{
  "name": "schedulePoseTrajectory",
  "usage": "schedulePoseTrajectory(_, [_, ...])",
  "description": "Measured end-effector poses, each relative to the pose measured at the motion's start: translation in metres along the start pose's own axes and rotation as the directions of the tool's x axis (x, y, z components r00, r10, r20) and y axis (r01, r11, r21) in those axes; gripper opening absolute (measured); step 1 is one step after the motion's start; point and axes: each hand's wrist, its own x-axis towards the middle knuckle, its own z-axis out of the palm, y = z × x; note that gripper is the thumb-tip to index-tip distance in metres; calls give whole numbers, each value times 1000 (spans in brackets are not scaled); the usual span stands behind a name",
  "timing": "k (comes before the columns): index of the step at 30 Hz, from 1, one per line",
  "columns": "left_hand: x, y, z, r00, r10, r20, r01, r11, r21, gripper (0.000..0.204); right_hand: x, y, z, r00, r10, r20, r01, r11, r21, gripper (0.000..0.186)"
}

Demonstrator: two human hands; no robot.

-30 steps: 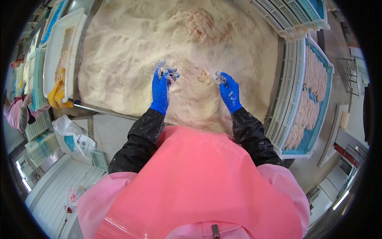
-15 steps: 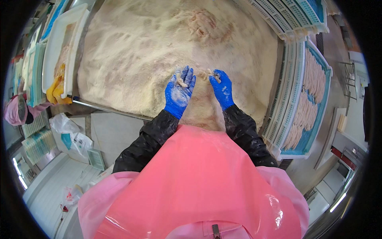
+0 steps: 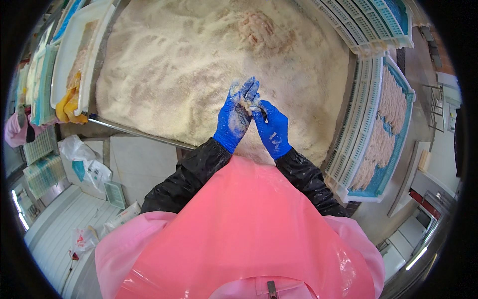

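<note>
A wide metal tub holds pale breadcrumb-like powder (image 3: 169, 60), with a mound of pinkish raw pieces (image 3: 259, 30) half buried toward the back. Over its near part, my left hand (image 3: 235, 114) in a blue glove is turned palm inward, dusted with crumbs, its fingers raised and cradling a small pale coated piece (image 3: 246, 104). My right hand (image 3: 271, 130), also gloved in blue, meets it from the right, thumb and fingers pinched on the same piece at the left hand's fingers.
Stacked blue and white perforated trays (image 3: 368, 159) with rows of pale coated strips stand on the right, more trays (image 3: 358, 25) behind. At left are a white bin (image 3: 69, 60) with yellow gloves (image 3: 72, 109), a co-worker in pink (image 3: 17, 129), and plastic bags (image 3: 87, 164) below.
My hands have come together from either side of the tub's near part. The left turned palm up, then rose slightly to the right; the right moved left to meet it at the piece.
</note>
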Motion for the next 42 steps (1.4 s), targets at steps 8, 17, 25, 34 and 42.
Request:
schedulePoseTrajectory(8, [3,-10,-12,953,-93,288,195,918,-346,54,1,-18,-15,963,-269,-19,256,936,-243,22])
schedulePoseTrajectory(17, [3,-21,3,989,-138,47,146,928,-344,49,-4,-1,-33,980,-169,101,194,925,-328,23])
schedulePoseTrajectory(25, [-13,-55,-29,945,146,292,-326,493,807,55,-2,27,5,994,-109,27,89,908,409,61])
schedulePoseTrajectory(34, [-15,-11,-16,972,168,162,-220,889,402,48,-3,6,42,968,-245,54,240,966,92,50])
schedulePoseTrajectory(42, [-1,41,-32,1000,-14,17,20,870,-492,45,53,86,2,956,-282,74,274,781,-562,24])
